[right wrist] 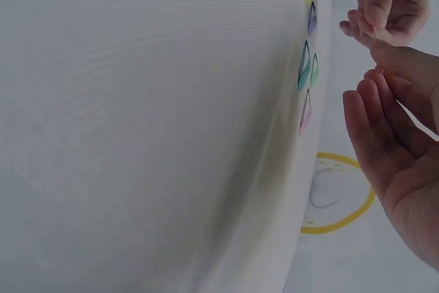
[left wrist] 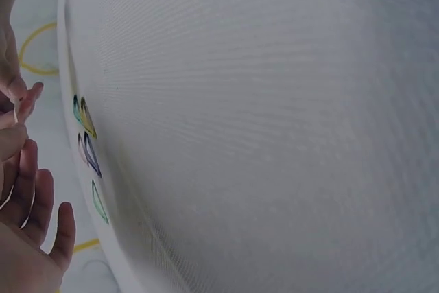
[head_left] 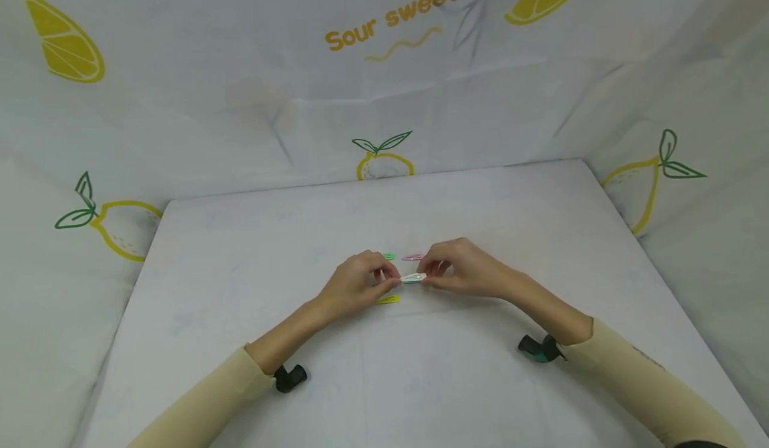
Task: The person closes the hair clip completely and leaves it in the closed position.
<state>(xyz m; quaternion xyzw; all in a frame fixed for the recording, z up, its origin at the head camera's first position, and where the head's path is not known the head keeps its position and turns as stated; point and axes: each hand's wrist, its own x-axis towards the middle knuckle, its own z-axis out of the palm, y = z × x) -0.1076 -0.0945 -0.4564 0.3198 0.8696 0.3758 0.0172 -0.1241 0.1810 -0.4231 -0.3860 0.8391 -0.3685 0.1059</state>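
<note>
A white snap hair clip [head_left: 413, 278] spans the gap between my two hands, raised off the table. My left hand [head_left: 359, 286] pinches its left end between thumb and fingertips. At the opposite end, the thumb and index finger of my right hand [head_left: 468, 269] grip it. Around and below them lie more snap clips: a green clip [head_left: 388, 256], a pink clip [head_left: 412, 257] and a yellow clip [head_left: 388, 299]. A teal clip [right wrist: 303, 68] and a purple clip [right wrist: 312, 20] show on the tabletop in the right wrist view.
The white cloth-covered table [head_left: 372, 381] spreads out around the hands. Behind it and at both sides hangs a white curtain [head_left: 240, 134] printed with lemons. Black wrist devices [head_left: 291, 378] sit under both sleeve cuffs.
</note>
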